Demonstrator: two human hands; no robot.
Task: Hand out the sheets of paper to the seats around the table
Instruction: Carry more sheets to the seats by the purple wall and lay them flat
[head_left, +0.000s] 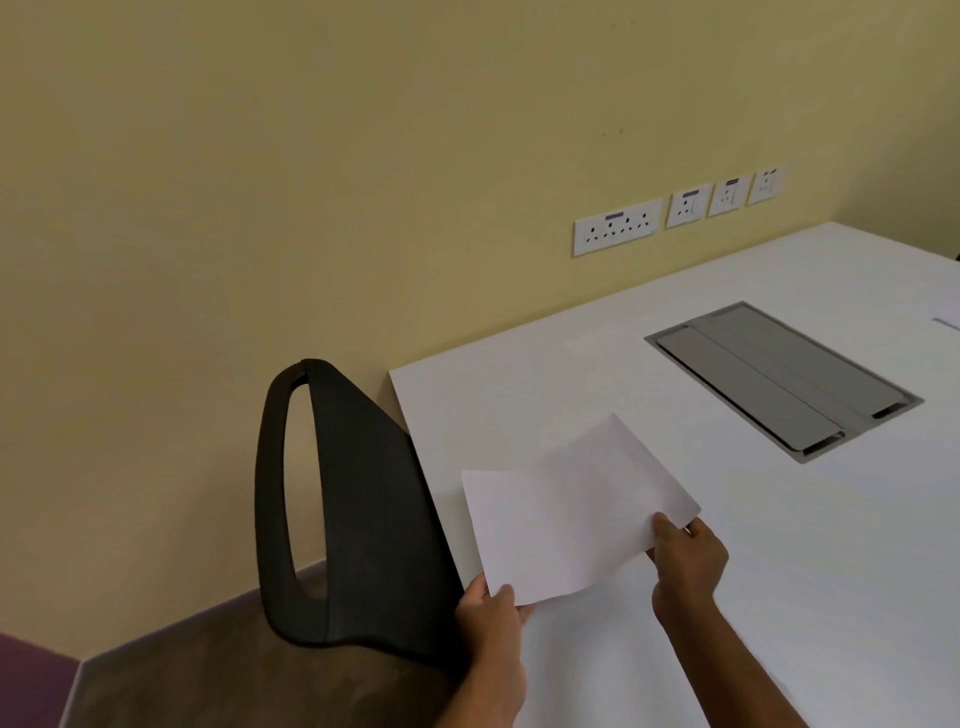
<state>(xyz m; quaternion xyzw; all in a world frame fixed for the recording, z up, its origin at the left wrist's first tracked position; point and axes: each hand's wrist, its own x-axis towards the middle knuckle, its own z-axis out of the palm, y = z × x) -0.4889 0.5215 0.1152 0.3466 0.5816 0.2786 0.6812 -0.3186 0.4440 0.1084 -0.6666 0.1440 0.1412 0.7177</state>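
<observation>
Both hands are holding white sheets of paper (566, 512) above the white table (779, 571), near its left edge beside a black chair back (358, 509). The left hand (491, 613) is pinching the near corner; the right hand (688, 558) is gripping the right edge. The sheets are showing no writing. Purple labels on the wall sockets (617, 227) are proving too small to read. A grey cable hatch (782, 379) is sitting in the table.

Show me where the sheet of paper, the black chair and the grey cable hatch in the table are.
sheet of paper (566, 512), head view, middle of the sheet.
black chair (363, 499), head view, middle of the backrest.
grey cable hatch (779, 379), head view, centre of the lid.
</observation>
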